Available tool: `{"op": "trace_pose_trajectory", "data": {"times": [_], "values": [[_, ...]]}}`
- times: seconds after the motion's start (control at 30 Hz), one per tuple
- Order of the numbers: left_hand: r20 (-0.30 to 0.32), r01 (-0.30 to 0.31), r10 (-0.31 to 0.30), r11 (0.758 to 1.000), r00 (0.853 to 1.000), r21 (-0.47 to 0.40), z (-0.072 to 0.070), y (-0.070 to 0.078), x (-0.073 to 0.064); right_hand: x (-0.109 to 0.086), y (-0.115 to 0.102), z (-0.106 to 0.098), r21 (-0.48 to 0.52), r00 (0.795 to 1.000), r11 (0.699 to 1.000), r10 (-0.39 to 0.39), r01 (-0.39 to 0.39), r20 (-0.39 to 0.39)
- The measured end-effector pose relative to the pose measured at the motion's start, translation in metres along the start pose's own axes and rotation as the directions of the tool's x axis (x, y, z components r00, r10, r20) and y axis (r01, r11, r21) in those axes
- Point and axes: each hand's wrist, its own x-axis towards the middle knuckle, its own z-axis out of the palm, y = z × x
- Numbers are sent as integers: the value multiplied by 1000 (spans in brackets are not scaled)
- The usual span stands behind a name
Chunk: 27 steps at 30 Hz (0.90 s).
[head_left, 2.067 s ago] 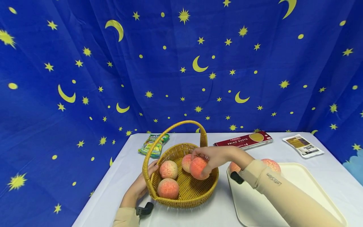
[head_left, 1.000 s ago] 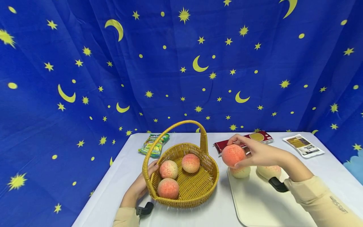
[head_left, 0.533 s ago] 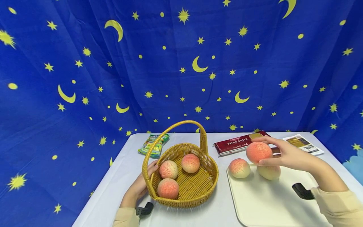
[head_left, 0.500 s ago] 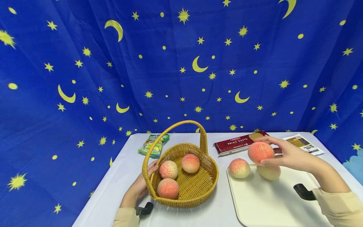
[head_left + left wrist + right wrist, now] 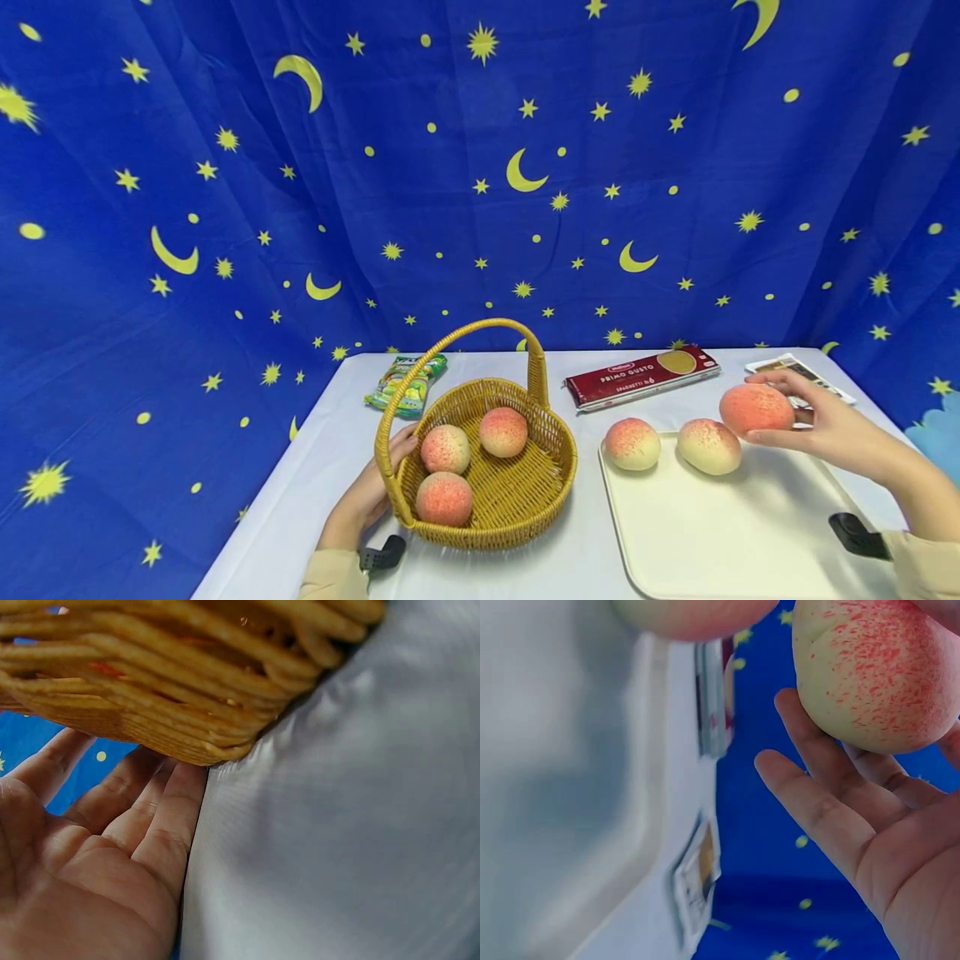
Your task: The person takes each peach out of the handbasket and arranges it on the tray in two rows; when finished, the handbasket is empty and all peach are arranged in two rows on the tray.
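My right hand (image 5: 840,429) holds a peach (image 5: 757,409) between thumb and fingers, raised over the far right part of the cream tray (image 5: 742,554). In the right wrist view the held peach (image 5: 874,671) is pale with red speckles, and two fingers stand off it. Two more peaches lie along the tray's far edge, a left peach (image 5: 632,444) and a right peach (image 5: 709,447). My left hand (image 5: 367,492) rests against the left side of a wicker basket (image 5: 517,529); in the left wrist view its fingers (image 5: 161,832) reach the woven wall, palm uncurled. Three peaches (image 5: 446,499) sit inside the basket.
The basket's tall arched handle (image 5: 450,337) rises over its opening. Behind stand a green snack bag (image 5: 405,386), a red spaghetti pack (image 5: 641,377) and a white pouch (image 5: 798,372), partly behind my right hand. A starry blue curtain (image 5: 420,200) closes off the table's back.
My right hand has lifted a peach out of the basket and carried it rightward, past the tray's two peaches. My left hand and the basket have stayed in place.
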Motion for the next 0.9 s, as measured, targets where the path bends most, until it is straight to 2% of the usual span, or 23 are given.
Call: {"op": "trace_pose_trajectory", "data": {"times": [0.17,0.33,0.57,0.9], "values": [[-18,2,-1,1000,1000,18,1,-1,1,-6,18,-3,-70,993,990,120,-119,6],[-20,4,-4,1000,1000,18,1,0,1,-11,34,-3,-71,979,978,200,-198,27],[-13,7,-6,1000,1000,18,0,0,2,-14,54,0,-87,979,976,200,-197,28],[-9,2,-2,1000,1000,10,0,-1,1,-18,66,4,-95,981,977,192,-189,24]]}}
